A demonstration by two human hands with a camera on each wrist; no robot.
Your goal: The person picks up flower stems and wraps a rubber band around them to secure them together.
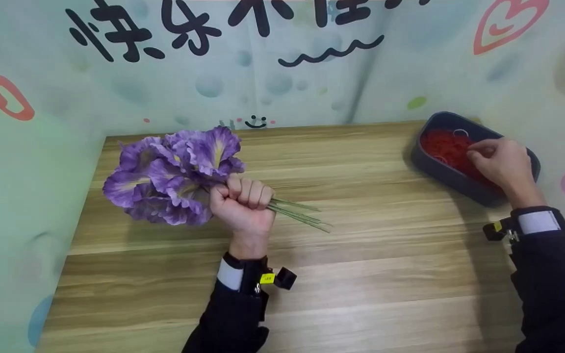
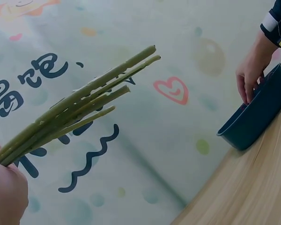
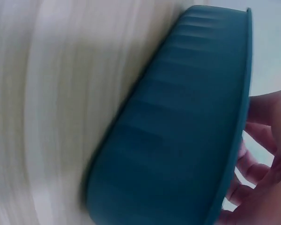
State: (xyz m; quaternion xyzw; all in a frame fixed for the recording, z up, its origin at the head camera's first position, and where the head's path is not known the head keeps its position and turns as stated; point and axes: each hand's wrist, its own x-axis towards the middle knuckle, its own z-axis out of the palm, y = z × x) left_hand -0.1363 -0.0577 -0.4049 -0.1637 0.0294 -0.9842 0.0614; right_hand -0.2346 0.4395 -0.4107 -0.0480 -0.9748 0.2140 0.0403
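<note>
My left hand [image 1: 245, 201] grips a bunch of purple artificial flowers [image 1: 179, 176] by the stems, the fist closed just below the blooms. Thin green stems [image 1: 299, 215] stick out past the fist to the right; their cut ends [image 2: 154, 49] fan slightly in the left wrist view. My right hand [image 1: 500, 162] reaches into a dark blue oblong container [image 1: 451, 181], thumb and forefinger close together at a tangled red mass [image 1: 447, 147]. I cannot tell whether the fingertips pinch any of it. In the right wrist view the container's wall [image 3: 173, 117] hides the fingertips.
A pale ring [image 1: 460, 132] and a pinkish one lie on the red mass. The container stands at the right back of the wooden table [image 1: 361, 274]. Behind and beside the table hangs a pale green printed backdrop [image 1: 312, 83] with black characters and red hearts.
</note>
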